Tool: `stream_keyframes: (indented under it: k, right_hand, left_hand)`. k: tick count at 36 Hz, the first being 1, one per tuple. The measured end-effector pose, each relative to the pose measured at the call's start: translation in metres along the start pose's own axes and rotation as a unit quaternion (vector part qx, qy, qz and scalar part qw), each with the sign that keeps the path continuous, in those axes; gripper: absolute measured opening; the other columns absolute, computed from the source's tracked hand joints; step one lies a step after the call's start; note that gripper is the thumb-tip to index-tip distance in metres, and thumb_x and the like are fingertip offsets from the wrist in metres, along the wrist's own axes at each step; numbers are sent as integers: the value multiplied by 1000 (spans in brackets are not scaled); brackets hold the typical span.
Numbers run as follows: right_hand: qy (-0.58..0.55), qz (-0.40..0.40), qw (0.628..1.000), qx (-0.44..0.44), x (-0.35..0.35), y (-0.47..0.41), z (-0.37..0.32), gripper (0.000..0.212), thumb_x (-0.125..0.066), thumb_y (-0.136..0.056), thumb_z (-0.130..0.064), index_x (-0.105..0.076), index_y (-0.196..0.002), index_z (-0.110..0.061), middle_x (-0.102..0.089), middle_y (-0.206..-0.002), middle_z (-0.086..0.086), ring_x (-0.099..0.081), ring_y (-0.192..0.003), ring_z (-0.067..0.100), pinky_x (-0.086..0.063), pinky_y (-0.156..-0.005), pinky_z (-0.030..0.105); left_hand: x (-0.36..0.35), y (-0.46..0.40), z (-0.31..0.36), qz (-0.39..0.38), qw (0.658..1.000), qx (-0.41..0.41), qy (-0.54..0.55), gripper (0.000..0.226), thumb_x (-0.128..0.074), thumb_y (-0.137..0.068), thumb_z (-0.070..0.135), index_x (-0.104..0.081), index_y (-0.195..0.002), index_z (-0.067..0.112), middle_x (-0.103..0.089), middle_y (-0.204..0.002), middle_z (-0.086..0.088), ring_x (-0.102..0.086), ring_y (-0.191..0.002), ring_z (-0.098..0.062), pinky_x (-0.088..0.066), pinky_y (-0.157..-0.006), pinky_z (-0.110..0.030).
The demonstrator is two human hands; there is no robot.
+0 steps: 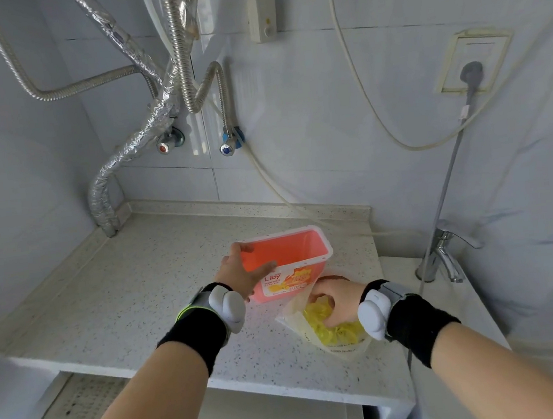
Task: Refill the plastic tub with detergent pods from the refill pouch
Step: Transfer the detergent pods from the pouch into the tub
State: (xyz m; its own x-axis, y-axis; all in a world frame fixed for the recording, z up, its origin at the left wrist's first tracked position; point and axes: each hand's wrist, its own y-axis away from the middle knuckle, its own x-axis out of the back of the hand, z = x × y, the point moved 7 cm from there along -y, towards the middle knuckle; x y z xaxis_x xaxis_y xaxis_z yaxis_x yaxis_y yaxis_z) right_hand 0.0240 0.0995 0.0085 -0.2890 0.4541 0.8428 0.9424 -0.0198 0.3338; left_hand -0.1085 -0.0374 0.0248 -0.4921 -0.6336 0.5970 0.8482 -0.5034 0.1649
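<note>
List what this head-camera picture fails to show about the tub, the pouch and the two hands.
- Tub, head view: the floor inside is hidden by its tilted near wall, so any pods there cannot be seen.
- Right hand: fingertips are buried in the pouch; whether they pinch a pod cannot be told.
- Pouch print: too small to read.
- Left hand: palm side is hidden behind the tub's wall.

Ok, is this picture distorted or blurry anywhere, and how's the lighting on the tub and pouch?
Head view: wide-angle bending curves the wall tiles and counter edges; soft, cool, even light, no hard shadows; faint glare on the tile by the valves; tub and pouch fairly sharp, left hand and right hand clear.
</note>
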Motion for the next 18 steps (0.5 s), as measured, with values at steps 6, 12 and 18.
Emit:
stream_keyframes:
  k: [6,12,18]
  right_hand:
    - [59,6,998,34,4,3,-8,51,-75,-75,-21,-58,-123,-19,-50,-131,-2,-38,-93,4,-32,-77,16]
    - [114,-6,993,39,1,4,-8,55,-76,-72,-26,-57,-124,-22,-49,-131,-2,-46,-105,16,-32,-83,22]
    - [70,38,996,31,3,4,-5,45,-69,-74,-18,-59,-118,-21,-47,-126,-3,-42,-96,9,-33,-81,20]
  left_hand:
    - [-1,1,0,3,1000,1,-5,65,-69,-74,52,-36,-124,26,-47,-120,-8,-61,-61,-21,-53,-47,-28]
    - [0,0,0,2,1000,1,-1,66,-69,-75,52,-36,-125,26,-47,-121,-9,-61,-61,-21,-56,-50,-31]
    - [0,2,0,-1,1000,-2,0,65,-69,-74,53,-36,-124,27,-48,-122,-9,-61,-62,-22,-56,-52,-32]
